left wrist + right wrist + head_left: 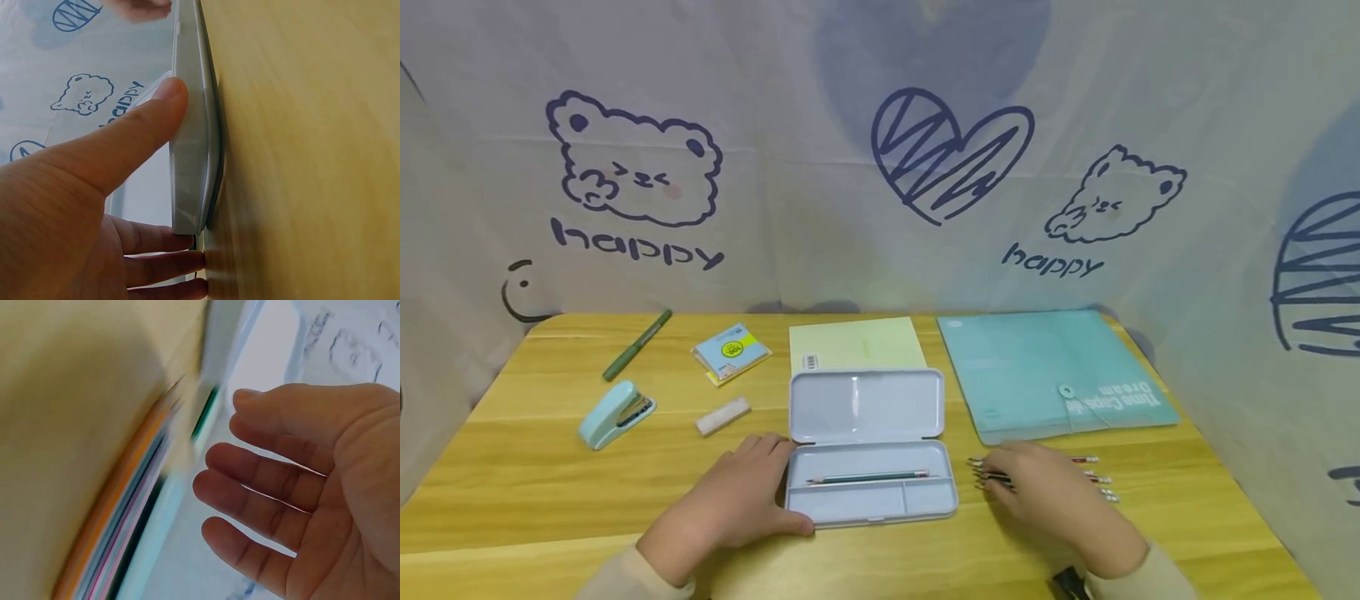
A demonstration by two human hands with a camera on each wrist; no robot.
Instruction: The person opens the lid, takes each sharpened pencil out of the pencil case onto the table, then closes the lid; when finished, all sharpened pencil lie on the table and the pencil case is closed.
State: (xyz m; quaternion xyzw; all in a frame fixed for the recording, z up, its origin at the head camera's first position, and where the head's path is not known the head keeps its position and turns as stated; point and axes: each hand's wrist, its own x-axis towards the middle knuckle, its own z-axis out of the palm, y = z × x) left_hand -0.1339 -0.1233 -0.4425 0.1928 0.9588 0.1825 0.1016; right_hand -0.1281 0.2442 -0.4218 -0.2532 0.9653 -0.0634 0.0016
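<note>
The left hand (745, 492) came in at a slant from the lower left, back of the hand upward, at the left end of the open pencil case (850, 502). Its thumb lay along the case's front wall while its fingers stretched along the left side; the grip stood apart, spanning the front corner and touching it. The case sat mid-table, lid tipped back, with 1 pencil (872, 477) in its long rear compartment.

The right hand (1048, 492) reached in from the lower right, palm down, over a small bunch of pencils (1099, 479) lying on the table (880, 567) to the right of the case. In the right wrist view its 4 fingers were loosely bent, the thumb beside the index finger; that grip was apart, with nothing in it. The folder (1052, 375) lay just beyond.
</note>
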